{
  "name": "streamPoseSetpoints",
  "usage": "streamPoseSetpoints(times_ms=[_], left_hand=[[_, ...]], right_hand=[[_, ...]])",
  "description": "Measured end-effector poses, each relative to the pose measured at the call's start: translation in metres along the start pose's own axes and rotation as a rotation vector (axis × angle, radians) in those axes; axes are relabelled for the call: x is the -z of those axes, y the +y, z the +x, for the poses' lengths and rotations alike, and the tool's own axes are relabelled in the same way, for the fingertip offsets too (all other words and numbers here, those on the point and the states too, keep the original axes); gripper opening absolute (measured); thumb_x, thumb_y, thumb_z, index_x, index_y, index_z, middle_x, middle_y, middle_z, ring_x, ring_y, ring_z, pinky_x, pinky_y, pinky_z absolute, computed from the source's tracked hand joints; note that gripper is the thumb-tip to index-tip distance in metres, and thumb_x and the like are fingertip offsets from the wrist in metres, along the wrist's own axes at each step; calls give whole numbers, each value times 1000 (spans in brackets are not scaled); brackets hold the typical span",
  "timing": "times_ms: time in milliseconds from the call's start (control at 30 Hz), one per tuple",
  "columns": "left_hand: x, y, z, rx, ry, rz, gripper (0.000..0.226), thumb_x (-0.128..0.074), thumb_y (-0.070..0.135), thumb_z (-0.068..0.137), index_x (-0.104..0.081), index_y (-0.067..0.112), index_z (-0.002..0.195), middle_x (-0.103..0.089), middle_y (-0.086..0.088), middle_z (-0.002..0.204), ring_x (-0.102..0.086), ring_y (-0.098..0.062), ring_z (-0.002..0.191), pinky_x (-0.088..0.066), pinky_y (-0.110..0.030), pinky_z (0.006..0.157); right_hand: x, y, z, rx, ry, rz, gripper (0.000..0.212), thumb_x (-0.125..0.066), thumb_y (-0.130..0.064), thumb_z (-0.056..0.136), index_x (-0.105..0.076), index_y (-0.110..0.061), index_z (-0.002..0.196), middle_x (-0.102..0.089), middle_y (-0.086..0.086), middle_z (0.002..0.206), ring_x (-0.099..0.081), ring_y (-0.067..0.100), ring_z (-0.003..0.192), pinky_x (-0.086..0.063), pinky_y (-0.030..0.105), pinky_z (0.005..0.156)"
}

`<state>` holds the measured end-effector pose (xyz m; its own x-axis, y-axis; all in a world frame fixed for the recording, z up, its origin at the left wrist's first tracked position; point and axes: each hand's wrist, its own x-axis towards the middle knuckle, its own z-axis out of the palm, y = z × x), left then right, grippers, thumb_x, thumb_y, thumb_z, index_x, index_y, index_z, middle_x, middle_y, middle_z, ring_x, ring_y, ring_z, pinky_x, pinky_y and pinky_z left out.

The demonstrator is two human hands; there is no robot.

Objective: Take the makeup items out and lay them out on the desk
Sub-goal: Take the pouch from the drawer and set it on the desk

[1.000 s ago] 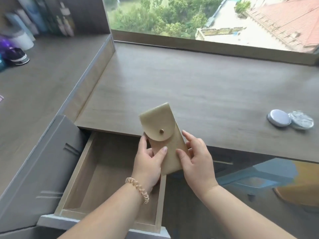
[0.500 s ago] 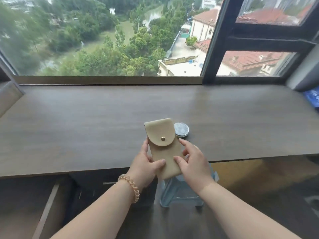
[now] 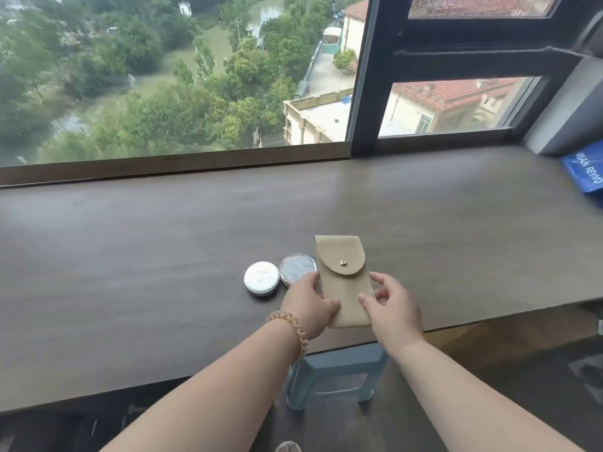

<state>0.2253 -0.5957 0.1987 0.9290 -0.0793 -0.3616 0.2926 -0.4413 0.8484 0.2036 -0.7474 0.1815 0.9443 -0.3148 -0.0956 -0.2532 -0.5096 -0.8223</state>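
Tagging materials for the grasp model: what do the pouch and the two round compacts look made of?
Pouch: tan, matte, suede-like fabric or faux leather; soft flap, metal snap.
Left compact: white glossy lid, probably plastic, silvery rim.
Right compact: shiny marbled silver lid, reflective; metal or plastic, can't tell.

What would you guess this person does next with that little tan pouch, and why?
Probably set the tan pouch flat on the desk, just right of the two round compacts. The left hand and right hand grip its lower end, its snap is closed, and it hangs beside the compacts.
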Motion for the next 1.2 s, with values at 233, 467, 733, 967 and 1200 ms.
streamPoseSetpoints(times_ms=[233,467,733,967,1200], left_hand=[[-44,13,62,22,-4,139,47,-62,17,82,-50,17,128,-66,-8,109,-63,-23,99,-49,-29,83],[-70,9,95,101,51,211,43,-56,14,85,-51,20,127,-65,-4,109,-60,-20,101,-40,-23,78],[-108,12,100,213,232,349,28,-53,21,84,-55,19,112,-60,-5,110,-59,-28,102,-48,-36,86],[-122,16,85,208,355,551,50,-47,29,89,-34,24,137,-47,-4,120,-46,-25,116,-34,-38,97],[-86,11,45,92,480,678,69,-54,34,84,-23,25,145,-37,2,144,-34,-21,131,-27,-40,104]], right_hand=[[5,31,69,-95,24,-90,37,-69,-21,81,-59,-27,116,-61,-3,81,-59,19,80,-49,36,78],[-2,60,103,-87,-39,-169,32,-65,-25,82,-60,-29,113,-57,-6,85,-57,17,81,-45,45,89],[9,76,128,168,-130,-579,30,-54,-35,90,-59,-35,120,-56,-3,99,-56,18,97,-27,34,86],[10,86,130,397,-16,-627,32,-78,-24,70,-71,-23,101,-58,4,89,-58,29,84,-40,42,79],[-1,50,113,576,-35,-478,38,-60,-29,69,-68,-22,105,-62,6,107,-58,29,99,-26,38,87]])
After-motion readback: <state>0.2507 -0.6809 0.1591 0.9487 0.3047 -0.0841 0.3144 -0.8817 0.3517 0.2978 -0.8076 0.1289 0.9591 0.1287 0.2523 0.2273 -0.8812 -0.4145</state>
